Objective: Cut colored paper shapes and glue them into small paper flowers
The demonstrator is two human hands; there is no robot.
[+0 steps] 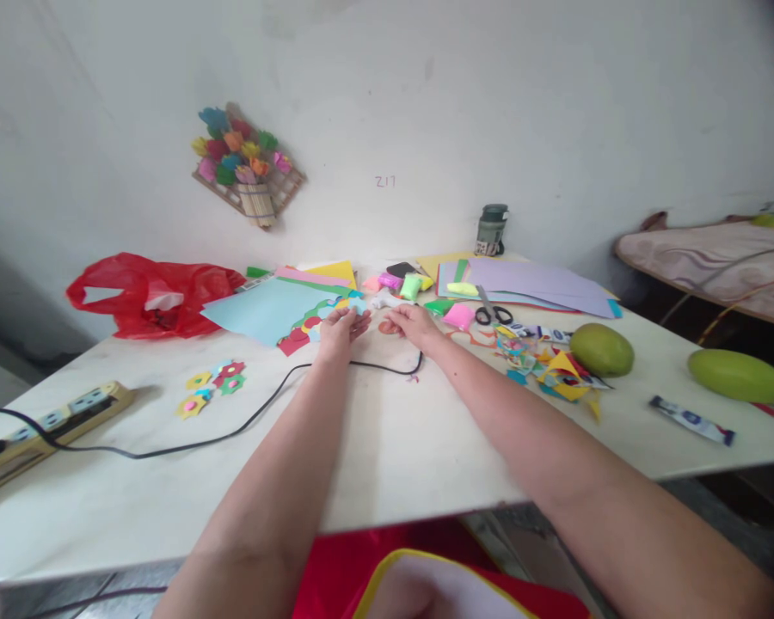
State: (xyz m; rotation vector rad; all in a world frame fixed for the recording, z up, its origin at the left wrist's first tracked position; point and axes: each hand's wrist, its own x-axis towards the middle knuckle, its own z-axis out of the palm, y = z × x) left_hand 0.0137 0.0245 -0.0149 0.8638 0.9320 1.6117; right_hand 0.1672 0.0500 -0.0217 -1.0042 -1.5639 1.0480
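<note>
Both my hands are over the middle of the white table (387, 456). My left hand (344, 331) is palm up with its fingers spread, beside a strip of colourful paper cut-outs (303, 331). My right hand (414, 327) has its thumb and fingers drawn together by a small orange-brown round piece; whatever is between the fingertips is too small to make out. A white crumpled item (383, 299) lies just behind the hands. Packets of coloured clay, among them a pink one (459, 316) and a green one (411, 286), sit behind and right of my right hand.
Black scissors (494, 315), paper scraps (558, 370), a green fruit (602, 350) and a tube (692, 420) are to the right. Paper flowers (193, 404), a power strip (52, 430) and a red bag (161, 297) are left. A black cable (212, 441) crosses the table.
</note>
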